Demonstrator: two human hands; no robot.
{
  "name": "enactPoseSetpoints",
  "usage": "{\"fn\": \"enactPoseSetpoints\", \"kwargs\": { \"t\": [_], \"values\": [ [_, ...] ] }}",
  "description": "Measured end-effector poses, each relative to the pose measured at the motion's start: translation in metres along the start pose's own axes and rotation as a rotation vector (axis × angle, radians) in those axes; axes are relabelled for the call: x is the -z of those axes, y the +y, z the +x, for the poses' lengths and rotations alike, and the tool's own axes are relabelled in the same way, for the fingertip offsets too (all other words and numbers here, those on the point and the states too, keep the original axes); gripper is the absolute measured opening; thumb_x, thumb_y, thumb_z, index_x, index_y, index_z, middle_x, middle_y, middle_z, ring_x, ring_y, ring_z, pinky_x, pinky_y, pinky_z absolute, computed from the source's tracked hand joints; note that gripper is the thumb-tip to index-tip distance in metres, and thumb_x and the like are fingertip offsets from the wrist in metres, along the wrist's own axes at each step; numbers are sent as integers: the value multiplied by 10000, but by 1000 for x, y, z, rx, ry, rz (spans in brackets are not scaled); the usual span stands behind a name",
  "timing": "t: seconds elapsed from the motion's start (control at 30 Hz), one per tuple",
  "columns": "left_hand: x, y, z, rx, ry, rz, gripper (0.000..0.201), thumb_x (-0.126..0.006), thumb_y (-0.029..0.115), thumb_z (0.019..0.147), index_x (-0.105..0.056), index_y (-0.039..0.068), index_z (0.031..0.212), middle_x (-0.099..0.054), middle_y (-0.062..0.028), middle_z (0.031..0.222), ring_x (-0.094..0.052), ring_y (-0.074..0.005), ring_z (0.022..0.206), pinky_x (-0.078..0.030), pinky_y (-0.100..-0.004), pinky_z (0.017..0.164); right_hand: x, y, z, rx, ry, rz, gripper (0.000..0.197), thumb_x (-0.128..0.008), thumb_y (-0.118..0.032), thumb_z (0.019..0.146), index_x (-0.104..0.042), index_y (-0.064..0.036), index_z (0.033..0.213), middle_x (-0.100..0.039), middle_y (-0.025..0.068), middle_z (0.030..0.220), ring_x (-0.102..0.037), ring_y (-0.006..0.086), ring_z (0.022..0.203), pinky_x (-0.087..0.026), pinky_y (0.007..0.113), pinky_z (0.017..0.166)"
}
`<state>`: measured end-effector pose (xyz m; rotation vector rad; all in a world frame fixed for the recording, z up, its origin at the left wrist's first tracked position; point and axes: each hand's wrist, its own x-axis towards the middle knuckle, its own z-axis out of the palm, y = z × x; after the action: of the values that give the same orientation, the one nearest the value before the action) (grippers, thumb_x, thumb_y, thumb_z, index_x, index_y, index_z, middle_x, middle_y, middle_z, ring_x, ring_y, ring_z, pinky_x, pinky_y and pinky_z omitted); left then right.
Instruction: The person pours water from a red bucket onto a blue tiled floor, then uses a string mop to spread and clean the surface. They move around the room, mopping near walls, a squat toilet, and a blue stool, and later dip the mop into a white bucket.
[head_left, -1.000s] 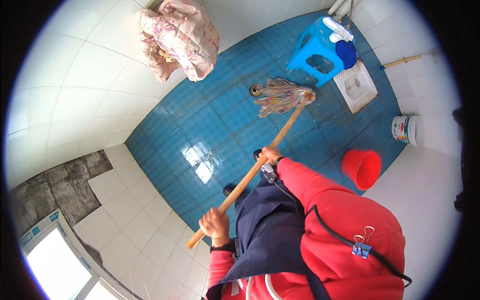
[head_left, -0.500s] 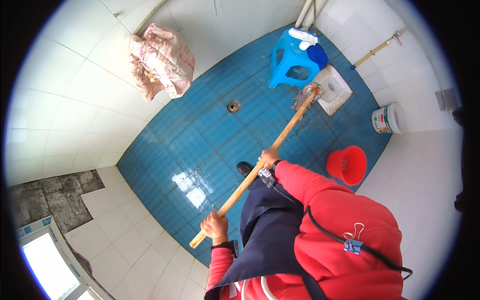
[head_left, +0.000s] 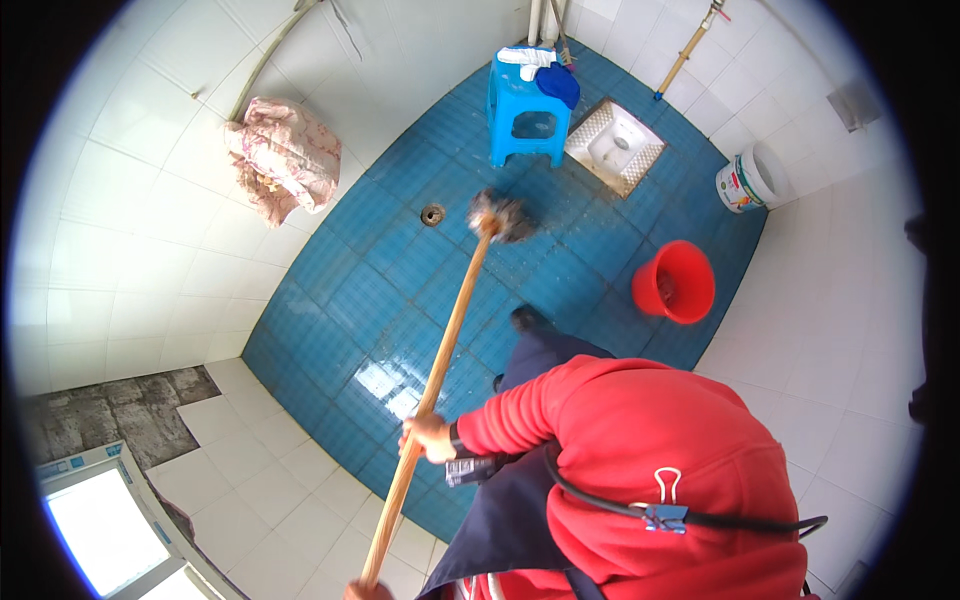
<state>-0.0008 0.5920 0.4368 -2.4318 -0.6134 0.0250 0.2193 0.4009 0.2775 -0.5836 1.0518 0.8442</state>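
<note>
A mop with a long wooden handle (head_left: 441, 360) runs from the lower edge up to the middle of the floor. Its grey string head (head_left: 502, 218) is slightly blurred and rests on the blue tiles, a little right of the round floor drain (head_left: 432, 215). My right hand (head_left: 430, 438) is wrapped round the handle below its middle. At the lower edge, my left hand (head_left: 367, 590) grips near the handle's end; the frame cuts off part of it.
A blue plastic stool (head_left: 528, 125) bearing white and dark blue cloths stands beside a squat toilet (head_left: 615, 147). On the right are a red bucket (head_left: 675, 283) and a white bucket (head_left: 750, 180). A pink patterned cover (head_left: 285, 160) hangs at the left wall.
The mop head has swept left from beside the squat toilet to near the drain. Both hands have moved down and left with the handle, and my body leans further over.
</note>
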Motion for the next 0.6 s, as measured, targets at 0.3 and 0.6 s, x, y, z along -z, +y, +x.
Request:
{"fn": "enactPoseSetpoints", "kwargs": {
  "t": [0.3,0.6],
  "values": [
    [138,123,65,-309,221,296,101,-494,151,665,-429,155,587,-426,0,551,-457,-183,544,-368,-320,554,29,-7,90,-399,-230,196,98,-514,-60,731,-433,-40,679,-471,90,637,-526,238,619,-495,416,668],
    [191,251,90,-358,59,360,96,-506,180,629,-433,150,574,-443,7,546,-466,-176,524,-341,-326,529,116,-132,118,-354,-113,321,86,-488,14,730,-411,-15,752,-455,141,677,-524,271,594,-490,537,621]
  ]
}}
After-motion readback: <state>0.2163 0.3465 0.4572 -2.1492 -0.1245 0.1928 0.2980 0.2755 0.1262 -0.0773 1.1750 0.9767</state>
